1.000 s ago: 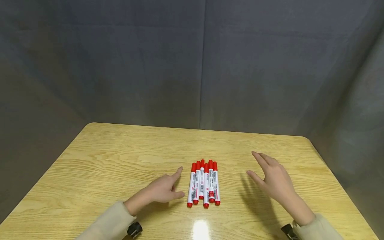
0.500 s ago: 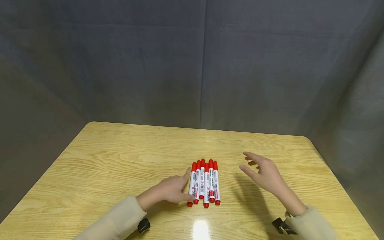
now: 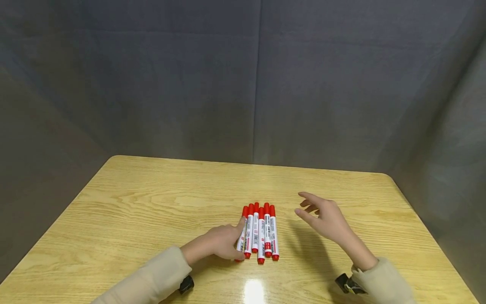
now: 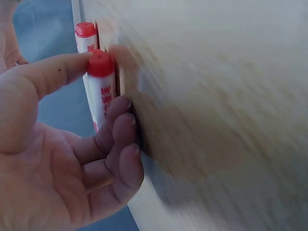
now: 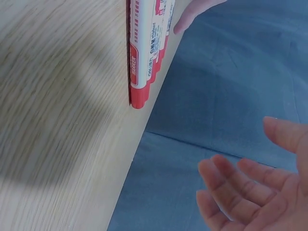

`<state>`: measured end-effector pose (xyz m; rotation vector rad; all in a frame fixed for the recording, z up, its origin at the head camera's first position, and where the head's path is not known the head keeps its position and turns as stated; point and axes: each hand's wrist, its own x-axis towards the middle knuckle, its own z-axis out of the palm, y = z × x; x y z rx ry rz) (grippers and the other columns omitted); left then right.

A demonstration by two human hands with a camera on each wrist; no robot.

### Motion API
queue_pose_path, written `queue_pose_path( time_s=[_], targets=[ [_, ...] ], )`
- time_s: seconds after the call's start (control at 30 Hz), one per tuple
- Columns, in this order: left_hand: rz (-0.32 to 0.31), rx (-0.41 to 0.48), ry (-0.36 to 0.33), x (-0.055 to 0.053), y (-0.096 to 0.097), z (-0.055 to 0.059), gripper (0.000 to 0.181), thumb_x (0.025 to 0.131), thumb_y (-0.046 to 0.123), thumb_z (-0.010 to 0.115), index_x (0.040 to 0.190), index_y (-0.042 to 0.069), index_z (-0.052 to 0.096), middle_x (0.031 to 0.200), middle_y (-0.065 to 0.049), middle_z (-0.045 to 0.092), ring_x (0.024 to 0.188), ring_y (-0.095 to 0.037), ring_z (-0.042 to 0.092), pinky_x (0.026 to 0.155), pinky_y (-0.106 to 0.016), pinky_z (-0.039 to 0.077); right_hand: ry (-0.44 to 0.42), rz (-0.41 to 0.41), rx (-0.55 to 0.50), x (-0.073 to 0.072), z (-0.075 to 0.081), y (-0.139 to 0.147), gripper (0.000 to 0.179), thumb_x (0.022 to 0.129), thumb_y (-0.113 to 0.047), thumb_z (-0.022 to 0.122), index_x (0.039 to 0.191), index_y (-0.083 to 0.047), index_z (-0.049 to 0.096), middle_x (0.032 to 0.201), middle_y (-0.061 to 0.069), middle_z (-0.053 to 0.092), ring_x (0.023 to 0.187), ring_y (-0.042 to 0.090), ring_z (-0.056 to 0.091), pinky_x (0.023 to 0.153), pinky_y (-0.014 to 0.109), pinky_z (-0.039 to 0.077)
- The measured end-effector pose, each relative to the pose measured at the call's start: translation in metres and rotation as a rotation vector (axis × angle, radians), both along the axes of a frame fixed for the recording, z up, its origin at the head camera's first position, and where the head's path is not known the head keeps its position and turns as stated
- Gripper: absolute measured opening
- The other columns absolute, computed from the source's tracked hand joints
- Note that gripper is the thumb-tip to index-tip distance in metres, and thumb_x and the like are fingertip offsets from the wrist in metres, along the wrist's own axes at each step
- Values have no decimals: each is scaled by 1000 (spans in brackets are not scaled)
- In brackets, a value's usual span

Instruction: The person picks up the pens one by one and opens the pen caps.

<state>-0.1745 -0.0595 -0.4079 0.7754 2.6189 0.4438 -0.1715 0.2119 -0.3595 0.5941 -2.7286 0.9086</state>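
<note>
Several whiteboard markers with white barrels, red caps and red ends lie side by side on the wooden table [image 3: 159,202]. My left hand [image 3: 224,242] has come over the leftmost marker [image 3: 241,241]. Its thumb is at the near red end and its index finger by the cap, holding the marker between them. In the left wrist view the other fingers [image 4: 126,130] curl low beside this marker [image 4: 102,91]. My right hand [image 3: 328,221] hovers to the right of the row, fingers loosely bent and holding nothing. The right wrist view shows the rightmost marker [image 5: 139,72] apart from this hand.
A dark grey curtain [image 3: 190,97] hangs behind the table and along both sides. The tabletop's far edge has rounded corners. Black straps [image 3: 186,285] show at both wrists below the light sleeves [image 3: 159,270].
My left hand has moved right, from beside the row onto the leftmost marker. My right hand has shifted left toward the row, its fingers bending a little more. The markers stay nearly in place.
</note>
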Motion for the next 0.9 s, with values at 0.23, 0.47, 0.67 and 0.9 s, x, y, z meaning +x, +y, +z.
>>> queue_pose_path(
  time_s=[0.23, 0.47, 0.67, 0.9],
  targets=[
    [10, -10, 20, 0, 0, 1, 91, 69, 17, 69, 144, -4, 20, 51, 5, 37, 44, -9, 30, 40, -23, 24, 8, 17, 1, 1, -1, -2, 41, 87, -16, 63, 121, 4, 56, 95, 13, 67, 81, 22, 64, 70, 39, 51],
    [17, 18, 78, 1, 3, -6, 80, 74, 11, 62, 140, -11, 23, 46, 7, 32, 40, -6, 25, 37, -20, 19, -32, 52, -15, -1, -5, -9, 40, 87, -17, 64, 120, 4, 57, 86, 4, 67, 74, 14, 62, 66, 32, 51],
    [15, 172, 157, -1, 0, -10, 71, 75, 10, 57, 133, -19, 30, 42, 11, 25, 35, -1, 19, 35, -16, 15, -64, 78, -36, -2, -10, -17, 40, 86, -17, 64, 119, 3, 58, 79, 2, 67, 65, 8, 59, 59, 24, 48],
    [32, 315, 206, -1, -1, 3, 68, 74, 9, 54, 135, -14, 34, 45, 9, 33, 34, 0, 26, 32, -14, 22, -94, 98, -52, -3, -15, -27, 39, 86, -17, 64, 119, 3, 58, 75, 2, 66, 63, 6, 58, 57, 23, 48]
  ],
)
